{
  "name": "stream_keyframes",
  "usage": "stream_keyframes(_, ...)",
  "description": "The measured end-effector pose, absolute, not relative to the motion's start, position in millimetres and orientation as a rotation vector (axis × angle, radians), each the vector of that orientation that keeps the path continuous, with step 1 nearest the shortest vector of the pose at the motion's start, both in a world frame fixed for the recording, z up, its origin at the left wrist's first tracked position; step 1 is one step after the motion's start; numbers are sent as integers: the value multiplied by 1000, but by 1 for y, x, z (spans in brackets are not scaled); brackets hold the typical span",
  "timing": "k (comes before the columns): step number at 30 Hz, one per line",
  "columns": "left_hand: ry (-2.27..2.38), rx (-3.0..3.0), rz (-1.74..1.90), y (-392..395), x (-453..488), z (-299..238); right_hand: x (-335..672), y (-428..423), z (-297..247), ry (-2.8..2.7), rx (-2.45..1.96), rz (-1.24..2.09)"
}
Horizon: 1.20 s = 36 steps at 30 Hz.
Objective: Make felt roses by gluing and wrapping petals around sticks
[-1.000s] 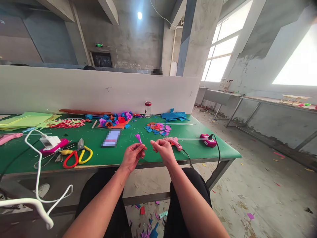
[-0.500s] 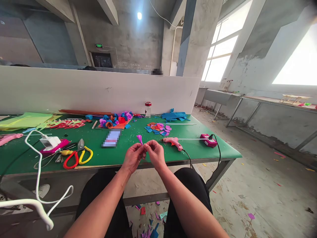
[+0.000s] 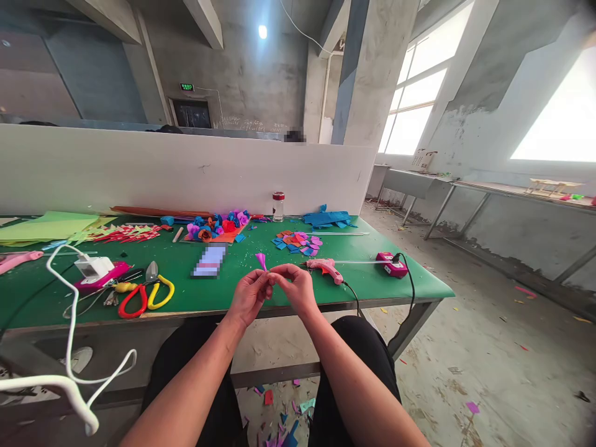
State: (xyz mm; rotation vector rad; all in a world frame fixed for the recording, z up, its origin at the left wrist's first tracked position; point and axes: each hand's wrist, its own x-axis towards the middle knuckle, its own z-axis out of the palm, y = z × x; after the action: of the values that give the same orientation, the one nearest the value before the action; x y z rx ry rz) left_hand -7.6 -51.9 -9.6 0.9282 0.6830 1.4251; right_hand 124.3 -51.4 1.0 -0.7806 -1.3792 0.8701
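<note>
A small purple paper petal (image 3: 261,261), gathered narrow at its base, stands up from between my fingertips above the green table's front edge. My left hand (image 3: 249,297) pinches its lower end, the fingers curled closed. Against the same base press the thumb and forefinger of my right hand (image 3: 294,287); the base itself is hidden by the fingers. Just right of my right hand lies a pink glue gun (image 3: 325,269) with a clear stick in its back. Beyond the hands is a pile of cut paper pieces (image 3: 297,241) in blue, orange and purple.
Finished paper roses (image 3: 218,225) sit at the back, near a red-lidded jar (image 3: 278,207) and blue paper (image 3: 328,218). Pliers (image 3: 148,292), a white charger (image 3: 94,267) and a phone (image 3: 209,259) lie to the left. A pink power socket (image 3: 392,264) is near the right edge.
My right hand has shifted slightly, its fingers reaching flatter across the petal's base. The petal has turned a little and looks narrower. My left hand stays nearly where it was.
</note>
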Motion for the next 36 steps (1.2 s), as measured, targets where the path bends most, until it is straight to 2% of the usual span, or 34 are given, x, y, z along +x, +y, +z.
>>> stream_keyframes(4,666,922,1407,-54,-6,-9,117,-59,2,-1364,-838,744)
stream_keyframes(10,645,934,1356,-54,-7,-10,105,-55,-6,-1288,-767,961)
stream_keyframes(16,670,956,1345,-56,-8,-8,115,-45,-3,-1120,-783,931)
stream_keyframes(28,697,908,1480,-47,-23,-2,152,-66,18,-1720,-573,1072)
stream_keyframes(36,717,967,1454,-50,-25,3,150,-58,7,-1687,-828,946)
